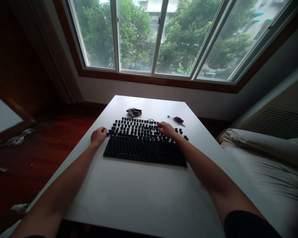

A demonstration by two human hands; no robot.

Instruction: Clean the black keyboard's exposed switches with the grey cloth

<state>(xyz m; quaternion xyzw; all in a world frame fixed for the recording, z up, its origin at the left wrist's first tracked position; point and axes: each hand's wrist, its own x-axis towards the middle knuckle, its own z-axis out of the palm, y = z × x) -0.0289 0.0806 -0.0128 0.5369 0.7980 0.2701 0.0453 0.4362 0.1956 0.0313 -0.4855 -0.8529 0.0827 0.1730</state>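
A black keyboard base with its keys removed lies on the white table. Beyond it, several loose black keycaps are laid out in rows. My left hand rests curled at the left end of the keycap rows, fingers closed; whether it holds a cap is hidden. My right hand reaches over the right part of the keycap rows, fingers bent down onto the caps as if pinching one.
A small dark grey bundle and a purple-handled tool lie at the table's far side. A bed with pale bedding is to the right. Dark wooden floor with cables is on the left. A large window faces trees.
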